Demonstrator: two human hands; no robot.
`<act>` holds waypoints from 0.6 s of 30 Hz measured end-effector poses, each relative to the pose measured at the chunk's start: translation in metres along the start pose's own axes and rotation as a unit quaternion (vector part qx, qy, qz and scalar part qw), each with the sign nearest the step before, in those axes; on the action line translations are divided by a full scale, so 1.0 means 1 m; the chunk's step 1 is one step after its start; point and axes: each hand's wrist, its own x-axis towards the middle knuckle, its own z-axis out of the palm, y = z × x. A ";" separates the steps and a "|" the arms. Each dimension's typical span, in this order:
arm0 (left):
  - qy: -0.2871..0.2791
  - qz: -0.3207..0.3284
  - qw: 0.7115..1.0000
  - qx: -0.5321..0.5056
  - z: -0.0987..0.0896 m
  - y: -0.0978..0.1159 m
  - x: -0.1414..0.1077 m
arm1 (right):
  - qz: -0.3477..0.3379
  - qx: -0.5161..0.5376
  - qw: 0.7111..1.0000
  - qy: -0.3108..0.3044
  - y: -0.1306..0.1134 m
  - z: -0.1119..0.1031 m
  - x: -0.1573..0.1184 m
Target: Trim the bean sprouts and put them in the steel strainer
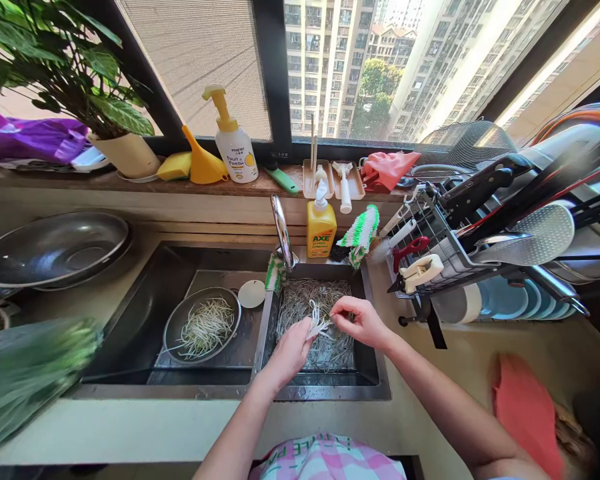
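Over the right sink basin (380,373), my left hand (291,347) is closed around a small bunch of white bean sprouts (318,325). My right hand (359,323) sits just right of that bunch, thumb and forefinger pinched together; whatever is between the fingertips is too small to make out. Below both hands, many loose bean sprouts (300,300) float in water across the basin. In the left basin (130,320) stands a round strainer or pan (237,304), its rim metallic, with a heap of paler, cleaned-looking sprouts (207,327) in it.
A chrome faucet (281,233) rises between the basins, beside a yellow AXE bottle (321,230). A crowded utensil rack (445,247) with knives stands right. On the left are a wok (60,250) and a bag of greens (30,373). A small white dish (252,294) lies near the strainer.
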 end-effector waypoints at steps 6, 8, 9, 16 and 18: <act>-0.071 0.023 0.994 -0.078 -0.007 0.005 -0.002 | -0.088 -0.006 0.991 -0.097 -0.004 -0.010 0.001; -0.084 0.031 0.992 -0.085 -0.008 0.007 -0.002 | -0.092 -0.018 0.990 -0.103 -0.005 -0.013 0.002; -0.083 0.032 0.993 -0.079 -0.008 0.008 -0.002 | -0.095 -0.022 0.990 -0.107 -0.005 -0.014 0.001; -0.062 0.033 0.997 -0.014 -0.008 0.010 -0.002 | -0.110 -0.062 0.984 -0.128 -0.008 -0.013 -0.001; -0.067 0.033 0.997 -0.008 -0.008 0.010 -0.003 | -0.109 -0.078 0.982 -0.136 -0.008 -0.012 -0.002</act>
